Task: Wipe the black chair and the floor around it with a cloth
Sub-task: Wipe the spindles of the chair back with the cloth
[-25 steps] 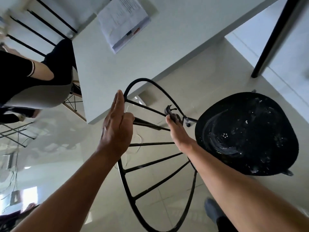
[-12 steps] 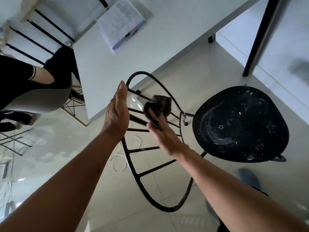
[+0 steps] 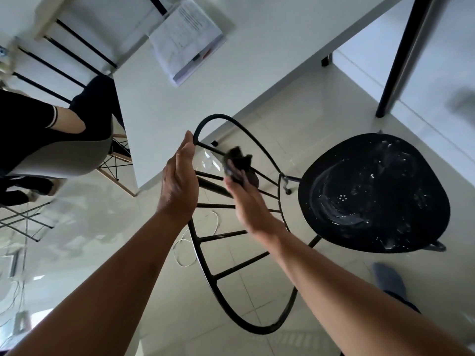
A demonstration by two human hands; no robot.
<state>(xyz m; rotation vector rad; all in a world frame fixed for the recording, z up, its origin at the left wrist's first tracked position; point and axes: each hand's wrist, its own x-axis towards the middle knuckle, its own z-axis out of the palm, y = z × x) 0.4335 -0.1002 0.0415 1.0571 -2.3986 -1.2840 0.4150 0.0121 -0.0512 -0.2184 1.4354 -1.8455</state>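
The black chair stands below me, its round seat (image 3: 372,194) streaked with wet smears and white specks at the right. Its looped backrest of black metal bars (image 3: 257,327) fills the middle of the view. My right hand (image 3: 246,201) grips a dark crumpled cloth (image 3: 237,160) against the upper bars of the backrest. My left hand (image 3: 180,181) is held flat with fingers together, its fingertips touching the top left of the backrest loop. The pale tiled floor (image 3: 257,286) shows through the bars.
A white table (image 3: 231,68) with a stack of papers (image 3: 186,38) stands just beyond the chair. A black table leg (image 3: 401,55) is at the upper right. Another person sits on a grey chair (image 3: 64,160) at the left. A white cable (image 3: 190,242) lies on the floor.
My right hand has lifted from the lower bars to the upper backrest, bringing the cloth into view. The left hand slid up the loop. The view shifted slightly.
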